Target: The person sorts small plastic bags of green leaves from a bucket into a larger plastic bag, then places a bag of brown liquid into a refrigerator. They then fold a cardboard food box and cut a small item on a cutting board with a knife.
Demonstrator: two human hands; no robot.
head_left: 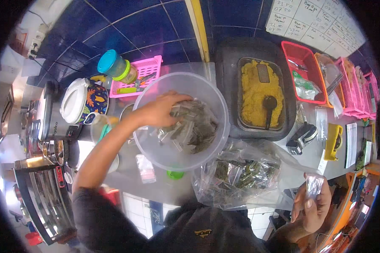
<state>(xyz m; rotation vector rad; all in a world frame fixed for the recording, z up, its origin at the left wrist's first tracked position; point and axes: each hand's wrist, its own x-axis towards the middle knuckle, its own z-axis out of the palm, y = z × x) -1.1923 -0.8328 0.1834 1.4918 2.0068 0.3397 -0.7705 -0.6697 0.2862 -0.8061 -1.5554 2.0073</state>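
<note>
A large clear round tub (pixel 153 154) holds many small plastic packets (pixel 198 128) of dark, greenish-brown contents. My left hand (pixel 166 110) reaches into the tub from the left, its fingers bent down over the packets; what its fingertips grip, if anything, is hidden. My right hand (pixel 311 206), at the lower right, pinches a small shiny clear packet (pixel 313 185) between thumb and fingers. Between the hands lies a big open clear plastic bag (pixel 240 173) with more small packets of green contents in it, at the counter's front edge.
A black-rimmed tray of yellow powder (pixel 253 92) with a black scoop (pixel 270 105) stands behind the bag. To the right are a red basket (pixel 304 74), a stapler (pixel 302 137) and a yellow tape dispenser (pixel 333 142). A pink basket (pixel 150 69) stands back left.
</note>
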